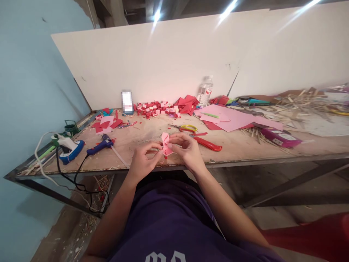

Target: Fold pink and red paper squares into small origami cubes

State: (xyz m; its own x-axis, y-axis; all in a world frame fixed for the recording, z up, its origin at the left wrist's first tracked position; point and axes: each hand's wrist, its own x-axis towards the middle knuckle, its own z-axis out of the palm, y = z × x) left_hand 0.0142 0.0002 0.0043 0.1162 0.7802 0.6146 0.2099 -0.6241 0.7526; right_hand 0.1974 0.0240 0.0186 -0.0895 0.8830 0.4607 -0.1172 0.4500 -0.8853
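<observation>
A small folded piece of pink paper (165,141) is held between both hands above the table's front edge. My left hand (145,160) pinches its left side between thumb and fingers. From the right, my right hand (188,151) grips the other side with its thumb in front. Just beyond my right hand lie scissors (188,128) with yellow and orange handles. A red utility knife (208,144) rests to the right of that hand. To the left, a blue hot glue gun (100,146) lies on the tabletop, a whitish glue stick (120,157) beside it.
Many small red and pink paper blocks (156,110) are heaped at the back. A phone (127,102) stands left of them, a plastic bottle (205,91) right. Pink sheets (231,118) and a purple box (280,137) lie rightward. A power strip (71,152) with cables sits at the left edge.
</observation>
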